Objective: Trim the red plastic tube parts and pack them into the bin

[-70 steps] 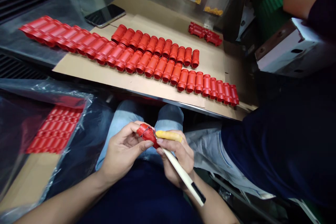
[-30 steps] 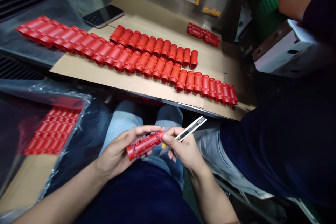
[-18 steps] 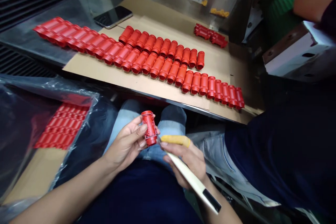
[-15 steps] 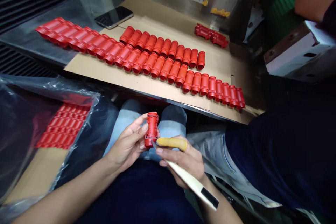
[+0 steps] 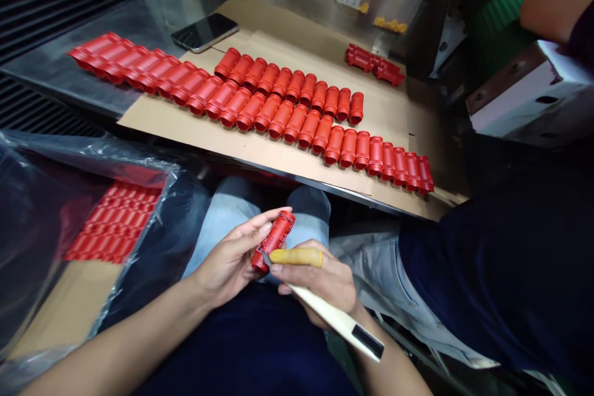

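Note:
Between its thumb and fingers my left hand (image 5: 232,257) grips a red plastic tube-shaped part (image 5: 277,232), tilted with its top to the right, above my lap. A knife (image 5: 331,315) with a pale handle and black end is gripped in my right hand (image 5: 320,278). Its short blade meets the lower end of the red part; whether it cuts in cannot be made out. A yellow finger cot (image 5: 297,257) covers my right index finger, which lies along the blade. Rows of similar red parts (image 5: 278,120) lie on the cardboard sheet (image 5: 208,142) in front of me.
To the left stands a plastic-lined box (image 5: 171,182) with layers of red parts (image 5: 111,219). A phone (image 5: 204,32) lies at the table's back. Two darker red pieces (image 5: 374,65) sit farther right. A co-worker's dark-clothed body (image 5: 501,260) is close on my right, beside a white box (image 5: 533,96).
My left hand has turned the red part from nearly upright to a rightward tilt. My right hand and the knife have shifted slightly left, the blade staying near its lower end.

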{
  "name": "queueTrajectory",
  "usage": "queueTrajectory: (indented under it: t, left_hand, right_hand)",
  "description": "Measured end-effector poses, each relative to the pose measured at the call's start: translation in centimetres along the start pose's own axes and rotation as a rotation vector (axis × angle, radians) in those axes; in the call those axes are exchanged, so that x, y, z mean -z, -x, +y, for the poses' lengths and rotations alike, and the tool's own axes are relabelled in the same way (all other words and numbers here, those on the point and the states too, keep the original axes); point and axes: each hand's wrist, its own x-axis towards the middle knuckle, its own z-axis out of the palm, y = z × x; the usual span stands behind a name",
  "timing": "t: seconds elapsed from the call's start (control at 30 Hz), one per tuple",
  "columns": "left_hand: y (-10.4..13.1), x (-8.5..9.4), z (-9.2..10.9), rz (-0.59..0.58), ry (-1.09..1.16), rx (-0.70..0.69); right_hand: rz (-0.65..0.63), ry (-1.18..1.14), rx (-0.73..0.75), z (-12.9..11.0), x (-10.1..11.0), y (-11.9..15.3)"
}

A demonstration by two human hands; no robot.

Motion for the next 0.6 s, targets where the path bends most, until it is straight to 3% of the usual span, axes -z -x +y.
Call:
queueTrajectory:
  t: [0.6]
  left_hand:
    - [-0.16,0.24,0.15,-0.026,-0.064,0.007]
  right_hand:
    - [0.006,-0.006,-0.037,0.19,0.5,-0.11]
